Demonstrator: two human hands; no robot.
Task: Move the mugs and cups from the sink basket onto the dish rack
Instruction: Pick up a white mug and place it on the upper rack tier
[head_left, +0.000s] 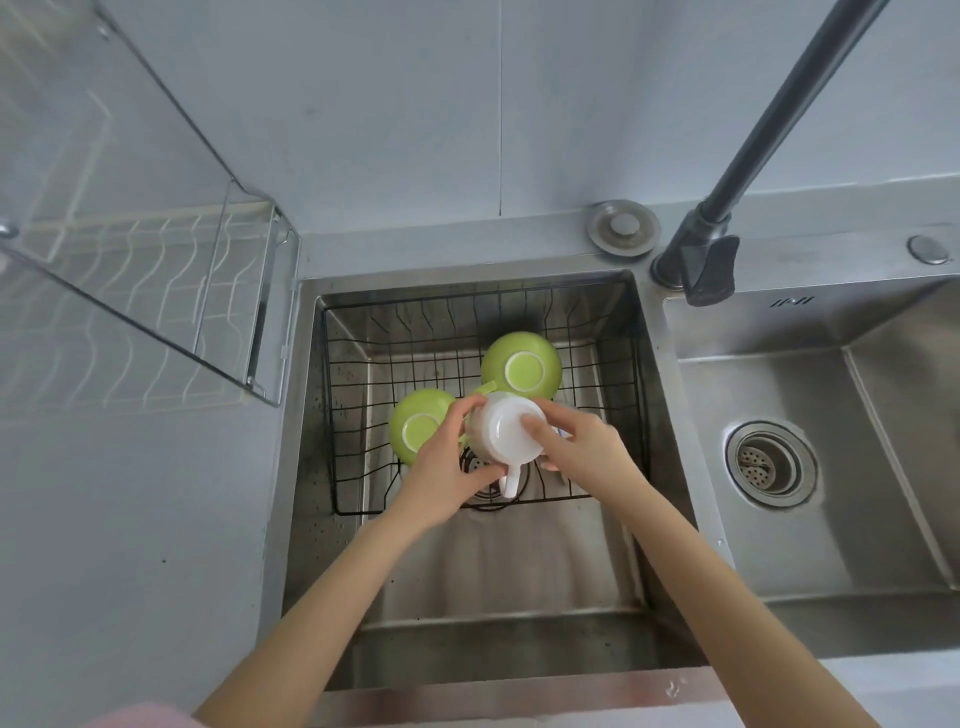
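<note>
While both the left hand (441, 467) and right hand (582, 447) clasp the upturned white mug (506, 431) over the black sink basket (353, 395), lift straight up, clearing both green cups (521, 369), toward the dish rack (156, 291).

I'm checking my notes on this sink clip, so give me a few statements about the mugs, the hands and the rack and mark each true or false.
1. Both hands hold the white mug. True: the left hand and right hand grip it from either side.
2. The white mug is upright. False: it is upside down, base facing the camera.
3. Two green cups sit upside down in the wire sink basket. True.
4. The dish rack on the left already holds a mug. False: no mug shows on it.
5. The basket sits in the right basin. False: it is in the left basin; the right basin holds only its drain.
</note>
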